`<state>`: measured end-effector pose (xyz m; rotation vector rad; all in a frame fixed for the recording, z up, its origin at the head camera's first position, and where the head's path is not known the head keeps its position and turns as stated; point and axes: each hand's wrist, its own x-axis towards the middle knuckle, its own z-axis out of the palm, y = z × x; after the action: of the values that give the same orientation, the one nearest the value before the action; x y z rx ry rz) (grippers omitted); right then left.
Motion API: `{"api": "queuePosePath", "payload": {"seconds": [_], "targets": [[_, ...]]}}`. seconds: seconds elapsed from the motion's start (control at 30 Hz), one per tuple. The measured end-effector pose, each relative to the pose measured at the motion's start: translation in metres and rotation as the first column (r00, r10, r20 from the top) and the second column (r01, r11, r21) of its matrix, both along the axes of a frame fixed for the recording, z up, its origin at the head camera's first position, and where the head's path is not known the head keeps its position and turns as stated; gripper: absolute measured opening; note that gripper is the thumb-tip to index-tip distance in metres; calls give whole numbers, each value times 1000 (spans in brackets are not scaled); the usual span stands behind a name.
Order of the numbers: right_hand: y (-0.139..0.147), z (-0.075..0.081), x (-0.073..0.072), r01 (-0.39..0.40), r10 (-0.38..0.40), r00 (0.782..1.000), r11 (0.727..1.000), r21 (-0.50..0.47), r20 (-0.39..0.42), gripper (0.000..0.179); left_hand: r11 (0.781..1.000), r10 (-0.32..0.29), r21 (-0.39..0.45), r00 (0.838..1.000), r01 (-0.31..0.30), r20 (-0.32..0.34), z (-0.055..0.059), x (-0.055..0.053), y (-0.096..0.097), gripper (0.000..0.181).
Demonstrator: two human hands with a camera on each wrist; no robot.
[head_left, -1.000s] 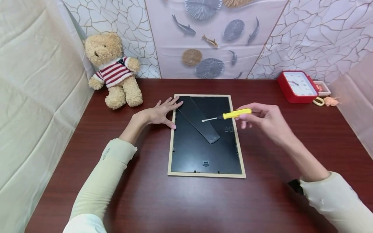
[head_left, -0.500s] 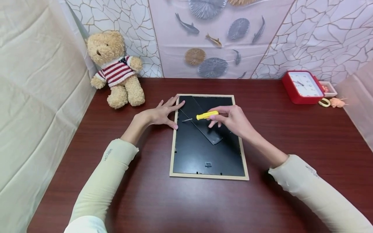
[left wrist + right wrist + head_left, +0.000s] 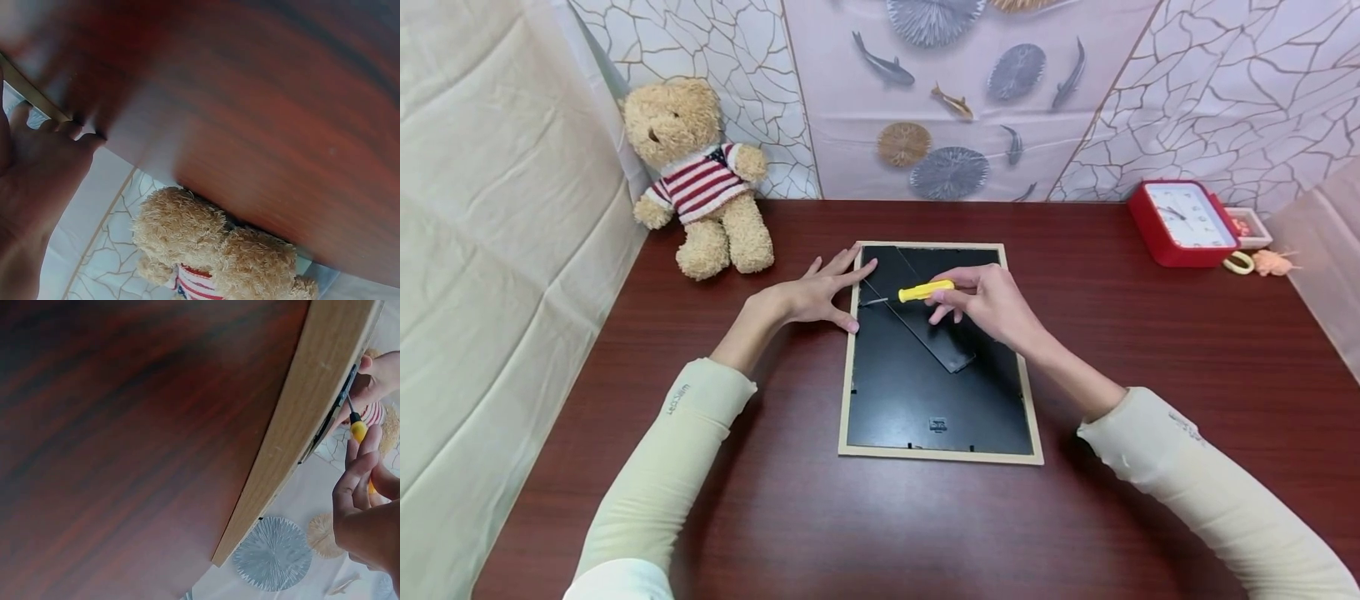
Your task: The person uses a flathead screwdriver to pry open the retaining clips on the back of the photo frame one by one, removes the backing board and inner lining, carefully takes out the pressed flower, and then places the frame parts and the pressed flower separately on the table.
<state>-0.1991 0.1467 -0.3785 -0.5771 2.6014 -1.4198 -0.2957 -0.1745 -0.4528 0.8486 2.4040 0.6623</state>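
Observation:
A picture frame (image 3: pixel 845 417) lies on the table with its black backing board (image 3: pixel 895 392) facing up. Across the board runs a black stand leg (image 3: pixel 917 323), set diagonally. My left hand (image 3: pixel 808 297) rests spread on the frame's upper left side, fingertips over the rim and thumb on the edge. My right hand (image 3: pixel 996 304) holds a yellow-handled screwdriver (image 3: pixel 922 291) above the stand leg, its tip right at the left inner edge, between left thumb and forefinger. In the right wrist view the screwdriver (image 3: pixel 358 429) shows past the wooden frame side (image 3: pixel 287 425).
A teddy bear (image 3: pixel 696 183) in a striped sweater sits at the back left. At the back right stands a red alarm clock (image 3: pixel 1183 223), with a small box (image 3: pixel 1247 227), a yellowish ring (image 3: pixel 1238 263) and an orange trinket (image 3: pixel 1272 263) beside it. Small dark tabs line the frame's inner edge.
My right hand has carried the screwdriver leftward over the frame, from its right side until the tip meets the left inner edge. My left hand keeps its place on the frame.

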Motion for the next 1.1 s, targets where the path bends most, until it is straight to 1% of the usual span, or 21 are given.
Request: {"api": "queuePosePath", "payload": {"seconds": [0.1, 0.27, 0.47, 0.6, 0.67, 0.73, 0.8, 0.97, 1.1], "targets": [[1, 1, -1, 4, -5, 1000, 1000, 7, 17, 27, 1000, -8, 7, 1000, 8, -1, 1, 1, 0, 119], [2, 0, -2, 0, 0, 998, 1000, -9, 57, 25, 1000, -11, 3, 1000, 11, -7, 6, 5, 1, 118], [-1, -2, -4, 10, -9, 999, 1000, -11, 52, 24, 1000, -6, -11, 1000, 6, -1, 17, 13, 3, 116], [-4, -2, -7, 37, -38, 998, 999, 17, 40, 24, 1000, -7, -27, 1000, 7, -8, 23, 17, 4, 114], [-5, -2, -8, 54, -55, 998, 998, 37, 27, 23, 1000, -9, -29, 1000, 8, -12, 24, 17, 4, 114], [-7, -1, -8, 66, -66, 998, 996, 58, 3, 22, 1000, -11, -30, 1000, 11, -16, 23, 17, 4, 114], [-10, 0, -9, 73, -71, 997, 995, 70, -25, 21, 999, -13, -30, 1000, 13, -19, 20, 14, 3, 114], [-20, 2, -8, 55, -52, 996, 998, 34, -77, 18, 1000, -20, -12, 1000, 20, -14, 9, 7, -1, 117], [-31, 5, -7, 39, -33, 988, 999, 35, -153, 16, 1000, -28, 10, 1000, 28, -4, 4, 3, -2, 118]]}}
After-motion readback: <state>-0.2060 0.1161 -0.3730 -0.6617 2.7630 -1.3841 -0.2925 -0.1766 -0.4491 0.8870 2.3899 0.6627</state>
